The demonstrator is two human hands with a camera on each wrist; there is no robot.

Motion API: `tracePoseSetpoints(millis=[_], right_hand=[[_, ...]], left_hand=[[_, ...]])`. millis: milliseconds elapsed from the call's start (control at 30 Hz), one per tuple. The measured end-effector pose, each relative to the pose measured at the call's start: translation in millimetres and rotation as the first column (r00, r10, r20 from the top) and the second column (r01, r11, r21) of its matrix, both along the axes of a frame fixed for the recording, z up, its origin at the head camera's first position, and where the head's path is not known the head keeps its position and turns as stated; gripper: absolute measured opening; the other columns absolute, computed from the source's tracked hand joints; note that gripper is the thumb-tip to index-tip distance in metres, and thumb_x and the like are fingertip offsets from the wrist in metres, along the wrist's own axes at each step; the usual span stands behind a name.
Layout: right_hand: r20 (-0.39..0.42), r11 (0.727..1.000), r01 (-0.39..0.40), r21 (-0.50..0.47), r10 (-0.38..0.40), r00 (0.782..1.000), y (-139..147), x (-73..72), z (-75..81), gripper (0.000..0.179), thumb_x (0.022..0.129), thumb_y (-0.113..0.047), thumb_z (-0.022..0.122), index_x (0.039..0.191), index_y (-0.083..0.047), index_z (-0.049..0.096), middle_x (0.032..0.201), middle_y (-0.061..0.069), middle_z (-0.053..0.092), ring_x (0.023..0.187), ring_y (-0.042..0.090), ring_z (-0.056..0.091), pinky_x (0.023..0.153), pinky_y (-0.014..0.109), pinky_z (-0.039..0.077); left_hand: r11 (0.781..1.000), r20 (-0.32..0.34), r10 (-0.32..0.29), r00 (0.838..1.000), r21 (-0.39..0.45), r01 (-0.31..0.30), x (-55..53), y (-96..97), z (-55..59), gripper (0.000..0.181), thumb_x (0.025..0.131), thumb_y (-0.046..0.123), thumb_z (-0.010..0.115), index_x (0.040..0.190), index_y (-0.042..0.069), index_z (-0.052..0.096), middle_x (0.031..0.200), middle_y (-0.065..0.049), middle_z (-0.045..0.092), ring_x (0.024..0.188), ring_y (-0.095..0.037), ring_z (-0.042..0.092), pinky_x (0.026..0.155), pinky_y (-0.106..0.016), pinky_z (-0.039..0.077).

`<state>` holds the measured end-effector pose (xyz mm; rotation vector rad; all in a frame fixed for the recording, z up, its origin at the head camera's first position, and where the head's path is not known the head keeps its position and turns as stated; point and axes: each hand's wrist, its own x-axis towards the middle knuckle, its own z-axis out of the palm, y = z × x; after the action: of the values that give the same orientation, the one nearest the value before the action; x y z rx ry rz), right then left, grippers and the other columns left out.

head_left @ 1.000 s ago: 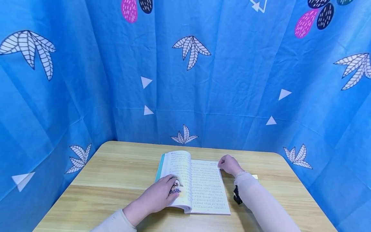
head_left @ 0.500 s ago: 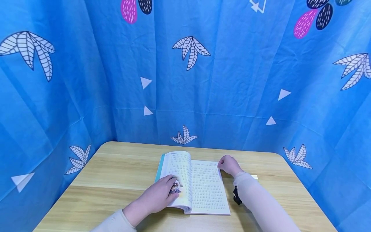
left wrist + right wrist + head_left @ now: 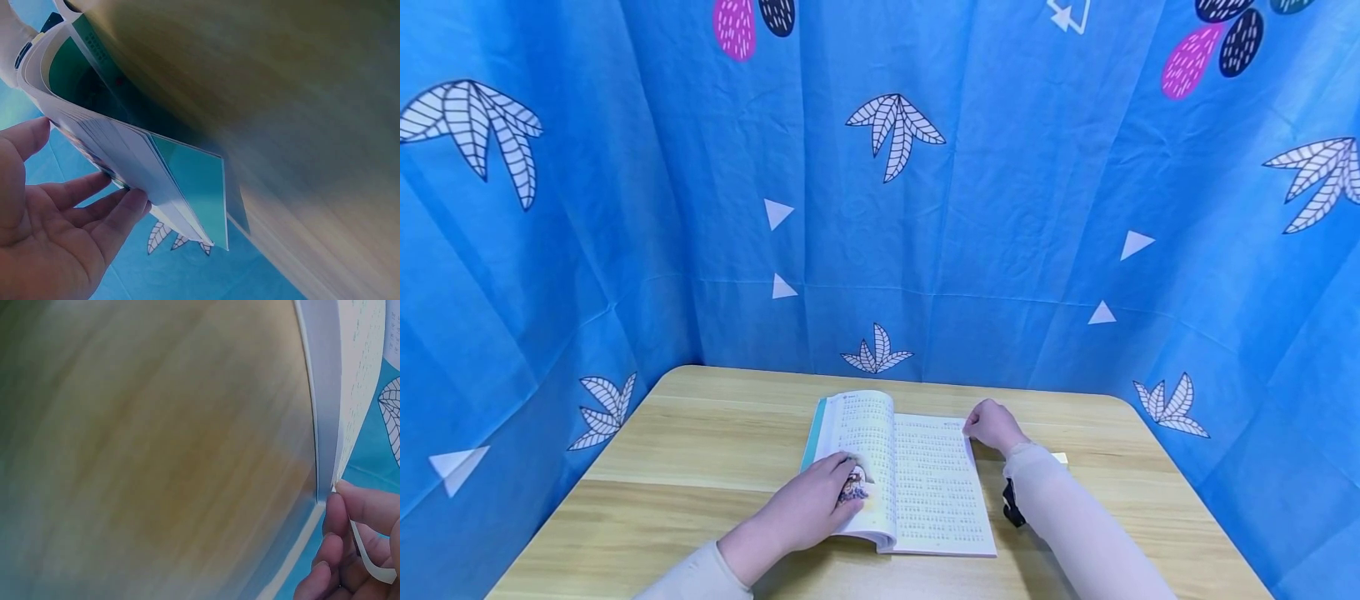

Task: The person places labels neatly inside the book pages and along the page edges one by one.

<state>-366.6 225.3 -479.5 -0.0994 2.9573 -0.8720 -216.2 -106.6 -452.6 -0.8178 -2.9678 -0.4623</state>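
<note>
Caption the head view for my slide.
On a pale wooden table, left hand rests on an open, teal-covered paper book; right hand pinches a page corner.

The head view looks forward and down from farthest back, curtain (image 3: 880, 250) toward twelve o'clock, table (image 3: 700, 450) toward six. The left wrist view, close in, looks across to the book (image 3: 119, 144), left hand (image 3: 65, 234) at eight o'clock; the right wrist view, just as near, looks along the table, right hand (image 3: 369, 544) at four. All three share book, table and curtain.
</note>
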Motion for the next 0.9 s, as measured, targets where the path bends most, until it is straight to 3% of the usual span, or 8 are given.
tracePoseSetpoints(millis=[900], right_hand=[[-0.043,1.000,-0.001,0.027,0.002,0.999,-2.6,8.3,4.8,0.014,0.085,-0.007,0.078,0.075,-0.008,0.068,0.074,0.002,0.063,0.065,0.020,0.052,0.059,0.033,0.044]], left_hand=[[1.000,0.008,0.003,1.000,0.002,-0.003,1.4,0.5,1.8,0.061,0.099,0.043,0.060,0.139,-0.003,0.054,0.145,-0.020,0.050,0.135,-0.034,0.048,0.111,-0.048,0.042]])
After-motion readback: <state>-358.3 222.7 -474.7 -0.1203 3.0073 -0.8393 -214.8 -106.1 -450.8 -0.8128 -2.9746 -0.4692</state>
